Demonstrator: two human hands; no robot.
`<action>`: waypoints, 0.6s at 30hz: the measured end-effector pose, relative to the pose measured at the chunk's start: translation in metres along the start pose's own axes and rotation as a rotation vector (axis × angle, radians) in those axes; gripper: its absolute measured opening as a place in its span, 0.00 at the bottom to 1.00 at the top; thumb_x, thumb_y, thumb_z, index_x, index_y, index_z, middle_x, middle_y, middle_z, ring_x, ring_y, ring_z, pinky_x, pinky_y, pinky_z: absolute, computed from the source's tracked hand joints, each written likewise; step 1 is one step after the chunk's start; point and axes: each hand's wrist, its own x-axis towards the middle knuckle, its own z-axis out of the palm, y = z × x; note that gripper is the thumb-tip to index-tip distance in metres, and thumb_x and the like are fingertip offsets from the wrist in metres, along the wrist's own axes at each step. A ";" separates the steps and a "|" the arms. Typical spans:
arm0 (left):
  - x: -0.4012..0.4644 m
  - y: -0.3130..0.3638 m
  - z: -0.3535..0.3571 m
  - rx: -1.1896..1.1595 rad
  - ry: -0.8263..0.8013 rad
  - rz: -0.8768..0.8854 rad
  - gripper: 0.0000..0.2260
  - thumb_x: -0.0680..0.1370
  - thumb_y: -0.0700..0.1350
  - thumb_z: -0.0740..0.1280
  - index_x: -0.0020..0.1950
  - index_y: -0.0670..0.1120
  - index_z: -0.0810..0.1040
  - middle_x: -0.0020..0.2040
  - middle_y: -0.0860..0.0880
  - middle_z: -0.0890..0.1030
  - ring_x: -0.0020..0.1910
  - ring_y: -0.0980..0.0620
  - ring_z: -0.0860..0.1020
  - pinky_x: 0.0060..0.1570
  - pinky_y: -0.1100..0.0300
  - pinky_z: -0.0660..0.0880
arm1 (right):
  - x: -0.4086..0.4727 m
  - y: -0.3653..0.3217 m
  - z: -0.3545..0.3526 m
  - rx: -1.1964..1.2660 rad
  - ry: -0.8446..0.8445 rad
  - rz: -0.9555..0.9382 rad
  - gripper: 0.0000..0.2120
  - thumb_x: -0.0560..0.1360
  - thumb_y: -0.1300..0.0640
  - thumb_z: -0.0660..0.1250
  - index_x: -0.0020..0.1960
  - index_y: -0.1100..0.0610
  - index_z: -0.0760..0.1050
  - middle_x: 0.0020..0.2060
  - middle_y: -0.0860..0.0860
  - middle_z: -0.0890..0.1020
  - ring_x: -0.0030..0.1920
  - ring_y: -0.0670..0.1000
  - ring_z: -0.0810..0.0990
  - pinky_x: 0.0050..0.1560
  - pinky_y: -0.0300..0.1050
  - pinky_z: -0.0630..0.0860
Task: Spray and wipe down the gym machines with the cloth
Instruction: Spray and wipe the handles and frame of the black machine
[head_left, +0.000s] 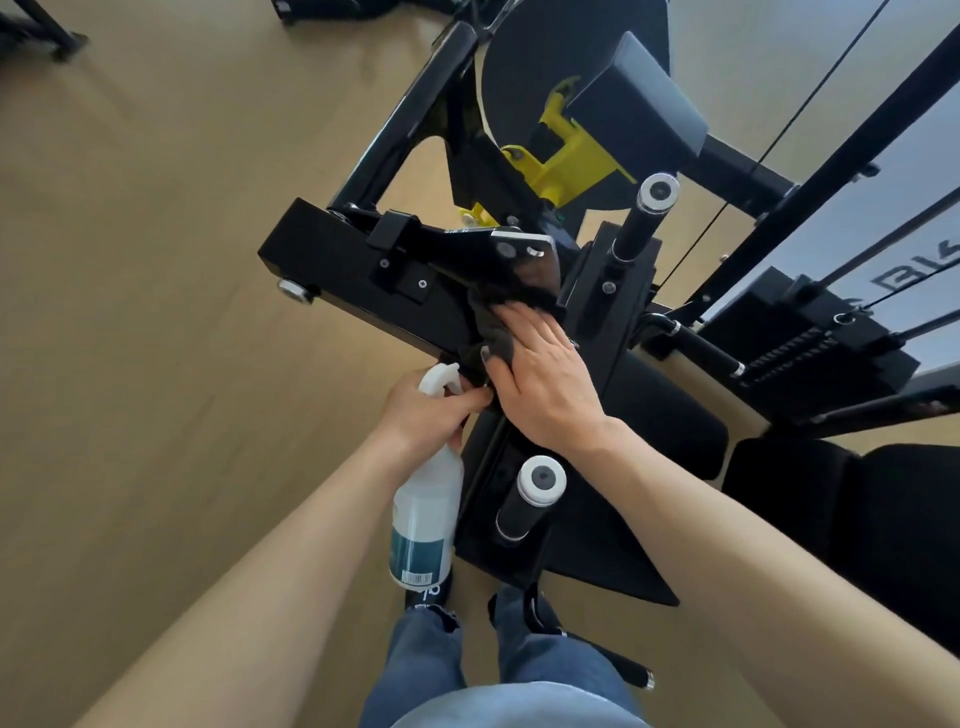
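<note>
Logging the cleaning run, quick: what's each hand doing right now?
Left hand: grips the spray bottle by its neck.
Right hand: open, fingers flat, pressing the dark cloth on the black machine frame.

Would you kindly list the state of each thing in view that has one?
Left hand: grips the spray bottle's neck.
Spray bottle: upright, partly filled.
Right hand: fingers flat, pressing the cloth.
Cloth: dark, crumpled against the black machine frame.

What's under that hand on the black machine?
A dark cloth lies under the right hand, pressed flat against the machine's black frame. The cloth's edges poke out past the fingers. The part of the frame beneath the cloth is covered, so it cannot be seen.
</note>
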 end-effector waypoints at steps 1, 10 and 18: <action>0.000 0.000 0.000 0.005 0.005 -0.009 0.12 0.75 0.48 0.76 0.43 0.39 0.82 0.36 0.41 0.83 0.28 0.49 0.76 0.38 0.57 0.74 | -0.005 -0.003 0.001 0.059 -0.008 0.005 0.24 0.83 0.49 0.53 0.71 0.58 0.76 0.73 0.51 0.74 0.78 0.50 0.63 0.80 0.43 0.48; -0.006 -0.020 -0.023 0.066 0.020 -0.143 0.02 0.75 0.37 0.70 0.44 0.39 0.80 0.33 0.42 0.78 0.31 0.46 0.75 0.38 0.55 0.74 | -0.037 0.003 0.010 -0.073 -0.069 -0.353 0.20 0.82 0.49 0.59 0.67 0.58 0.78 0.64 0.51 0.80 0.73 0.54 0.71 0.79 0.54 0.60; -0.006 -0.001 -0.034 0.094 0.074 -0.119 0.04 0.77 0.40 0.70 0.44 0.46 0.82 0.30 0.46 0.78 0.31 0.49 0.75 0.38 0.56 0.73 | 0.007 -0.008 0.010 -0.294 -0.037 -0.513 0.19 0.79 0.46 0.60 0.39 0.58 0.81 0.35 0.49 0.80 0.46 0.54 0.75 0.59 0.50 0.73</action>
